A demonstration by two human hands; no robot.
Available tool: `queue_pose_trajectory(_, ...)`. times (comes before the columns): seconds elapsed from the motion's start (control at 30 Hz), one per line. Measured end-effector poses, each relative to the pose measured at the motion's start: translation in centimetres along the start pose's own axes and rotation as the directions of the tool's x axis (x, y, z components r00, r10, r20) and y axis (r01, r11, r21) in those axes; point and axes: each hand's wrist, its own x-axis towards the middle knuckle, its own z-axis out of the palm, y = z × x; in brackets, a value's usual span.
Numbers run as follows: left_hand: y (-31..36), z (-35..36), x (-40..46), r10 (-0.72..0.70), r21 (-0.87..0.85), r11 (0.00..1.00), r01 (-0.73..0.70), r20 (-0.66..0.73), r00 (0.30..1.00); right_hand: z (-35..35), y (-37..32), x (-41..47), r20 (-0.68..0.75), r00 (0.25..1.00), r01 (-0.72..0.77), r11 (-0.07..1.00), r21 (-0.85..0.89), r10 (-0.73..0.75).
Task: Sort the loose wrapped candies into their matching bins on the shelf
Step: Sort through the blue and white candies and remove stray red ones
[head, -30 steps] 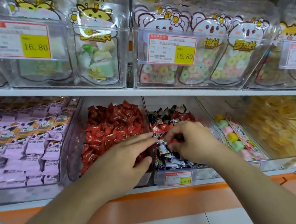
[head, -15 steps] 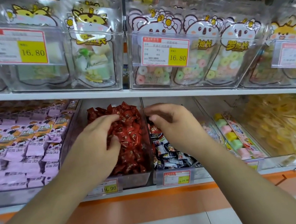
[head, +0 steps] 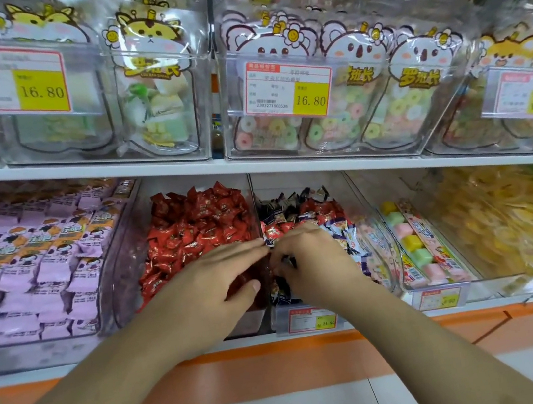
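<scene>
On the lower shelf [head: 149,170], pink packs [head: 26,272] fill the far-left bin. Next comes the red candy bin [head: 199,222]; the left hand [head: 215,282] lies over its front with fingers straight and relaxed, fingertips reaching the divider. Just right, the mixed candy bin [head: 297,207] holds dark and red wrappers, where the right hand [head: 316,263] curls down, pinching a wrapped candy [head: 272,235]. Yellow sweets [head: 502,218] lie farthest right.
</scene>
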Motion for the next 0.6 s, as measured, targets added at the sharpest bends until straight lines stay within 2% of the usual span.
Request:
queue_pose_trajectory(0.17, 0.0, 0.1, 0.1, 0.004, -0.027, 1.0, -0.005, -0.019, 1.0, 0.3, 0.6, -0.1, -0.052, 0.999, -0.015, 1.0, 0.016, 0.016)
queue_pose_trajectory(0.3, 0.0, 0.2, 0.0, -0.001, -0.037, 0.999, -0.001, -0.051, 0.999, -0.8, 0.5, -0.2, -0.031, 0.995, -0.098, 0.995, 0.027, 0.099)
queue_pose_trajectory(0.43, 0.4, -0.2, 0.0, -0.056, -0.066, 0.997, 0.047, -0.137, 0.989, -3.5, 0.1, -0.2, -0.088, 0.968, -0.203, 0.938, 0.281, 0.236)
queue_pose_trajectory(0.6, 1.8, -1.1, 0.3, -0.205, -0.336, 0.934, 0.12, -0.231, 0.951, -5.1, -3.3, -0.3, -0.057, 0.975, -0.148, 0.823, 0.548, 0.214)
